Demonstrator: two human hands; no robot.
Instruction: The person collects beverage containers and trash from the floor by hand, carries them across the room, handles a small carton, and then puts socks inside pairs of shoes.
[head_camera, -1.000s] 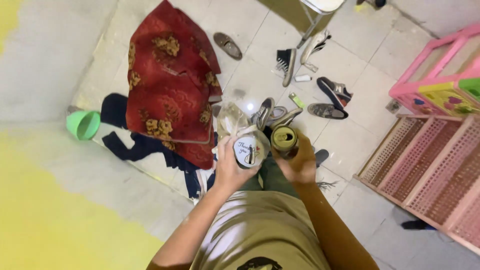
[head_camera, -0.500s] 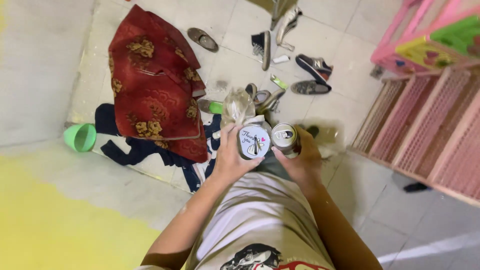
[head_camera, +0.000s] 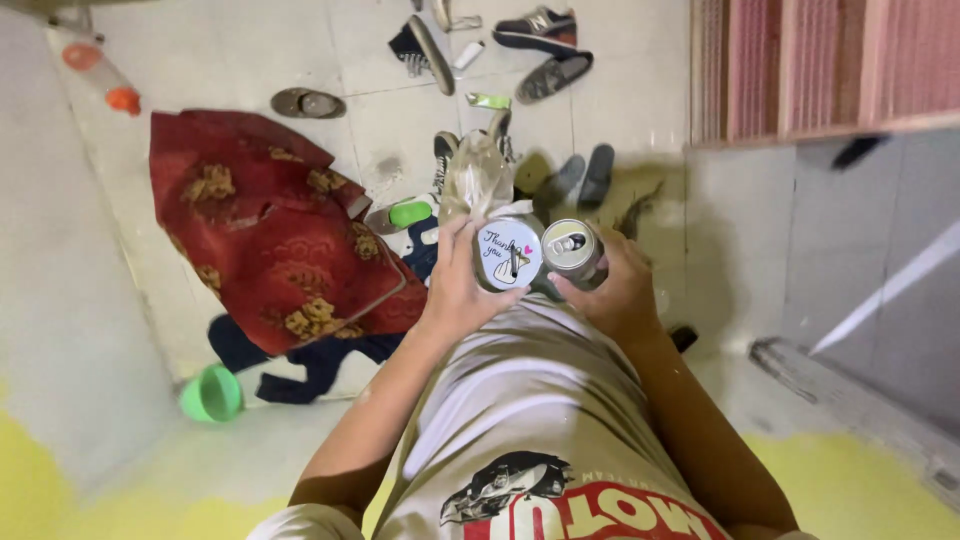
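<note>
hands (head_camera: 540, 285) hide sides of round container (head_camera: 508, 254), can (head_camera: 571, 247).

Both my forearms run up from the bottom of the view and converge in front of my torso, elbows bent and held out from my sides. My left hand (head_camera: 462, 285) is raised, fingers curled and closed in a grip, thumb up along the near side. My right hand (head_camera: 615, 290) sits level with it, just beside, also closed in a grip; its fingertips appear to wrap the far side, though they are hidden.
</note>
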